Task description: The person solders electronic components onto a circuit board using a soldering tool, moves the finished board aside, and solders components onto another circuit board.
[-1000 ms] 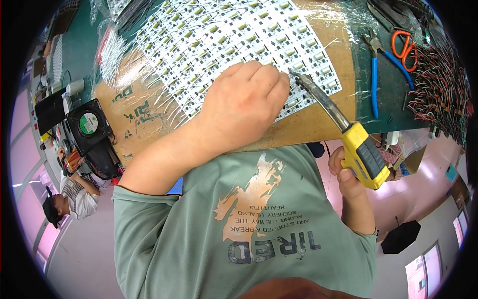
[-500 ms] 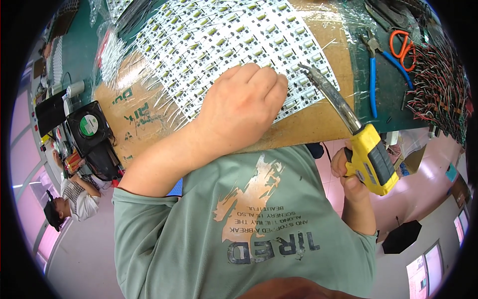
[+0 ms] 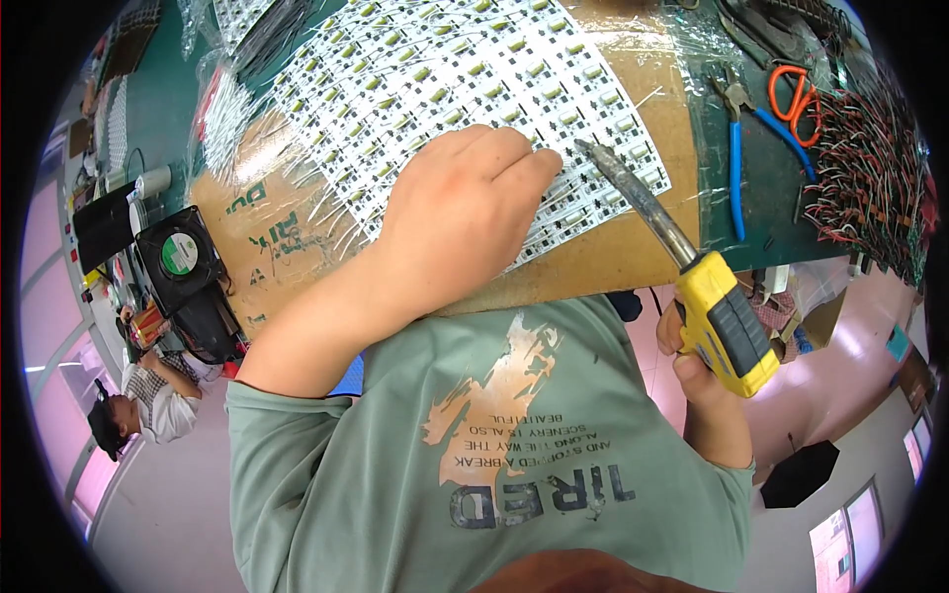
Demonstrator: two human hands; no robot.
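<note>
Soldering iron [image 3: 692, 267], gripped in our right hand [image 3: 692, 366], slants far-left, tip just right of our left hand [image 3: 465, 208] curled, pressing the white circuit panel [image 3: 445, 89].

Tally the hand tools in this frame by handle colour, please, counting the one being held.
Yellow: 1, the soldering iron in the right hand
Blue: 1, the pliers on the green mat
Orange: 1, the scissors beside them
Total: 3
</note>
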